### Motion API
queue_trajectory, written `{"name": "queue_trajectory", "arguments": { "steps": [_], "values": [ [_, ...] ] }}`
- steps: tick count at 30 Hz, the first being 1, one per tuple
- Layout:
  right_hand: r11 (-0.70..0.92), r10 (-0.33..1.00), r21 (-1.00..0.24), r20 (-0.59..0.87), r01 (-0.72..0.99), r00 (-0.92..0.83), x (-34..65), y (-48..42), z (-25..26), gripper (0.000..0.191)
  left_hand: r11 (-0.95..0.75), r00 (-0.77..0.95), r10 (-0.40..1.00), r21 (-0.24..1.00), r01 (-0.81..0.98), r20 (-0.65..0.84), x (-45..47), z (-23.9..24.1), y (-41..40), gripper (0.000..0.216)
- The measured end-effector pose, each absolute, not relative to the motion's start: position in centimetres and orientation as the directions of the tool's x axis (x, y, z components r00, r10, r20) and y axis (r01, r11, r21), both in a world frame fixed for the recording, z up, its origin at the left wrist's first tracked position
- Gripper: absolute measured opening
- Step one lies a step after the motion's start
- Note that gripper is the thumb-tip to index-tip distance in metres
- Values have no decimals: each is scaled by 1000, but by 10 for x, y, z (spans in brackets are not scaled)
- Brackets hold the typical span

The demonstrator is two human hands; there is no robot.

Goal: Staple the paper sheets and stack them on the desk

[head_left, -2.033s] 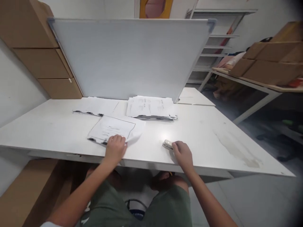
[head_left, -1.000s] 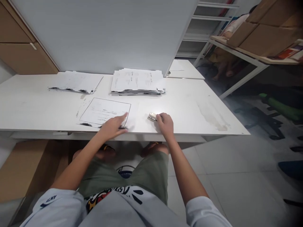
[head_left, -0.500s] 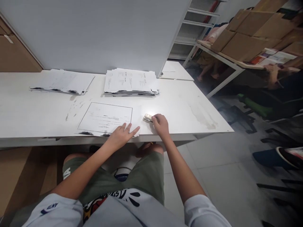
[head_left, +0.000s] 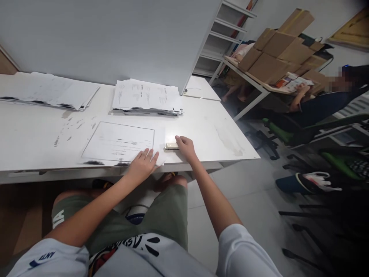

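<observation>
A printed sheet of paper [head_left: 121,140] with a black frame line lies near the front edge of the white desk. My left hand [head_left: 142,165] rests flat on its lower right corner, fingers stretched out. Just right of the sheet, my right hand [head_left: 186,149] grips the end of a small cream-coloured stapler [head_left: 171,146] close to the desktop. The stapler's left end points towards the paper without touching its printed frame. My right fingers cover the rest of it.
Two paper stacks, one in the middle [head_left: 147,96] and one at left [head_left: 49,90], lie along the grey partition [head_left: 100,38]. Cardboard boxes [head_left: 273,46] are piled on another table at right, where a person [head_left: 323,104] sits. A blue bin [head_left: 291,184] stands on the floor.
My view has swung to the right, bringing more of the other table and the seated person into sight. The stapler has turned in my right hand. My left hand stays on the sheet.
</observation>
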State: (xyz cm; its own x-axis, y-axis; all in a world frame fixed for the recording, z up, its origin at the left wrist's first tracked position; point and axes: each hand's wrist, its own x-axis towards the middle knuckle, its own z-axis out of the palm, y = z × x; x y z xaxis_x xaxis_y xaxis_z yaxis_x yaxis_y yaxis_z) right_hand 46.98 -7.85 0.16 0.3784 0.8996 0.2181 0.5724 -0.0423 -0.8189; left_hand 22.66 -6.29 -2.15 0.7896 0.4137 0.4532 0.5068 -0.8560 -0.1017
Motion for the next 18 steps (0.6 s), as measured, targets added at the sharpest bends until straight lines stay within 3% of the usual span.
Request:
{"name": "queue_trajectory", "arguments": {
  "steps": [3,7,12,18],
  "values": [
    [-59,862,-844,226,533,454,469,-78,2,46,-816,781,485,-119,566,392,228,-14,-67,45],
    [-63,829,-873,224,484,512,469,-79,2,48,-828,808,481,-127,546,339,228,-11,-76,38],
    [-72,844,-870,207,488,494,469,-81,3,49,-810,782,518,-95,579,347,213,-8,-87,48],
    [-72,863,-851,208,521,459,471,-79,-1,47,-835,785,510,-19,551,351,198,2,-81,46]
  ]
}}
